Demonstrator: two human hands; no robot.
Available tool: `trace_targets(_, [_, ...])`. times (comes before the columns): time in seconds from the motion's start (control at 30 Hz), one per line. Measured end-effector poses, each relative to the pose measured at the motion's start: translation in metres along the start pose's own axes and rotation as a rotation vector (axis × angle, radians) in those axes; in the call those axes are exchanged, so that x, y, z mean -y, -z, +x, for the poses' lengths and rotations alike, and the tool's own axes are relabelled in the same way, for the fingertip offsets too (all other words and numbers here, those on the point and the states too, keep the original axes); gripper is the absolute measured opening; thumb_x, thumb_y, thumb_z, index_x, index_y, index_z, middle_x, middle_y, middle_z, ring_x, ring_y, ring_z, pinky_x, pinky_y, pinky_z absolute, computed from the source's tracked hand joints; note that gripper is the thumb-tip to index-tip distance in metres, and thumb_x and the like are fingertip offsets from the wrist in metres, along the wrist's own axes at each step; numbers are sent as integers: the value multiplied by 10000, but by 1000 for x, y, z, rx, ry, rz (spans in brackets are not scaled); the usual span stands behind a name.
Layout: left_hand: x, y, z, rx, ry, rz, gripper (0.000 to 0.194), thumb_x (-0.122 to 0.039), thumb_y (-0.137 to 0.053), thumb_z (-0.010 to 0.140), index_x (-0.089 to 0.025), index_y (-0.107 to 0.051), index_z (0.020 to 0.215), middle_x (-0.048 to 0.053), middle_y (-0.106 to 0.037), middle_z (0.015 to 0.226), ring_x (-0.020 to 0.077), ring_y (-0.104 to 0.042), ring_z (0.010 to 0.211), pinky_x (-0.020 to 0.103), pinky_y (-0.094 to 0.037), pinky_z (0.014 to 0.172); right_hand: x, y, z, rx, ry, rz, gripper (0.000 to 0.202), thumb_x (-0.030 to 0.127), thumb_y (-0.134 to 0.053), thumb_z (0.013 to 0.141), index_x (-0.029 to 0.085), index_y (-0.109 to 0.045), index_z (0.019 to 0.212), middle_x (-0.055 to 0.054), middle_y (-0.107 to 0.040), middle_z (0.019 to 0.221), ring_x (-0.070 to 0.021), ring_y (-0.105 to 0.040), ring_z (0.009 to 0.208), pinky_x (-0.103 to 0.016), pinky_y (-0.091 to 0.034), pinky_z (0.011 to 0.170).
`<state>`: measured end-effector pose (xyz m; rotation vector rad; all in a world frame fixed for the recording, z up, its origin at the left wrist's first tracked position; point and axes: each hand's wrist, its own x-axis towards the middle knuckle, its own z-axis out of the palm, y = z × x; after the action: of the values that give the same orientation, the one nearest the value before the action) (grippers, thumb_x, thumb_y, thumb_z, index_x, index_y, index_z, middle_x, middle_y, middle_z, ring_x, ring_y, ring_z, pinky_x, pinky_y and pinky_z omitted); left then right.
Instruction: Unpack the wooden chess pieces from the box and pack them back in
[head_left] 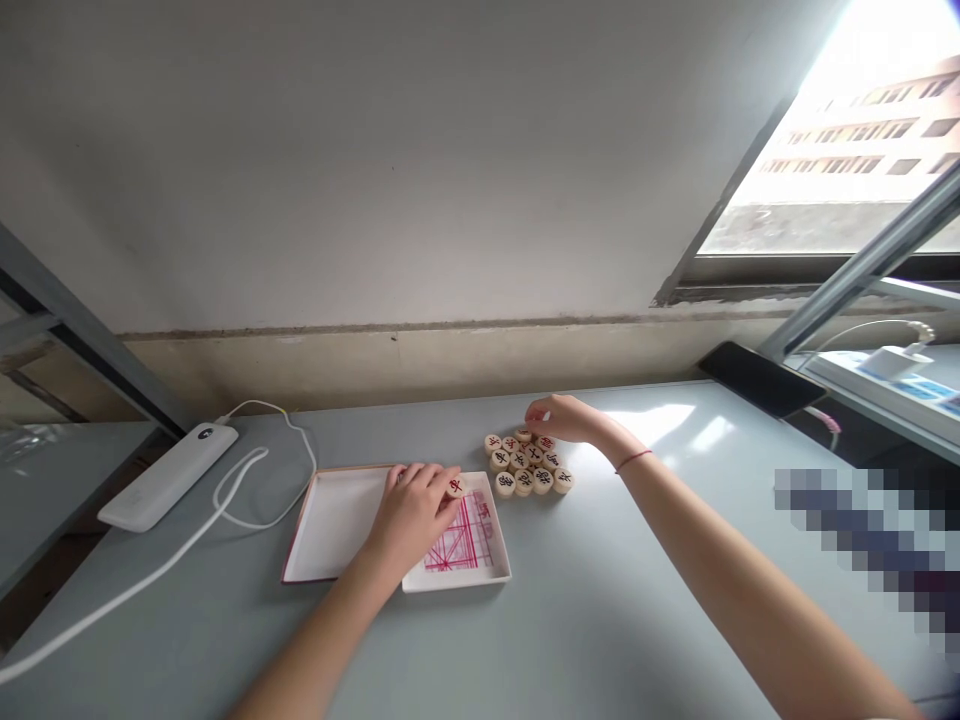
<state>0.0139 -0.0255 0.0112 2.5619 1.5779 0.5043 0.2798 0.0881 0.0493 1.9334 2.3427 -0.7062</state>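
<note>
My left hand [414,510] rests over a shallow white box tray [330,520] and pinches one round wooden chess piece [455,487] with a red character between its fingertips. A folded sheet printed with red grid lines [461,545] lies in the tray's right part. My right hand [559,418], with a red string on the wrist, reaches to the far edge of a cluster of several wooden chess pieces [525,465] on the grey table [600,600]. Its fingers touch a piece there; whether they grip it I cannot tell.
A white power bank [166,475] with a looping white cable [247,500] lies at the left. A dark phone [757,378] leans at the back right by the window. The wall runs along the table's far edge. A metal frame post stands at left.
</note>
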Motion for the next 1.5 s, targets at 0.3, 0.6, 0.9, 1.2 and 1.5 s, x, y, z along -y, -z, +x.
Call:
trace_targets(0.3, [2,-2,0,-12,-18,4,242,-264,-524,897,-250,-589,1129,26,-673,1058,203,-589,969,368,-364,865,-3,-2,6,62,-99,37,266,231,-598,734,159,-688,974,-93,-698,945,-148,-628,602,-223,-439,488])
trace_targets(0.6, [1,0,0,11,-4,-4,250,-262,-530,892,-248,-591,1134,28,-673,1073,208,-588,985,376,-368,873,4,3,1,-80,-112,-1,278,189,-585,705,147,-683,962,-105,-693,967,-199,-648,743,-234,-434,534])
trace_targets(0.9, [5,-2,2,-6,-12,-12,332,-300,-546,877,-249,-557,1205,53,-647,1120,223,-570,1023,383,-397,893,31,-21,-59,-303,169,522,186,302,-572,782,175,-633,903,-62,-688,914,-161,-654,769,-232,-515,613])
trace_targets(1.2, [-12,3,-1,-196,-166,-210,348,-352,-453,944,-260,-461,1280,66,-602,1136,192,-607,999,323,-480,869,79,-69,-85,-145,396,957,197,342,-589,819,182,-598,934,-50,-657,890,-143,-635,780,-257,-551,666])
trace_targets(1.5, [-18,4,7,-110,-107,-164,71,-214,-541,888,-219,-605,856,8,-660,976,170,-611,931,348,-397,879,61,-70,-75,-306,172,1033,265,399,-652,765,189,-584,912,-61,-644,914,-184,-663,815,-268,-538,630])
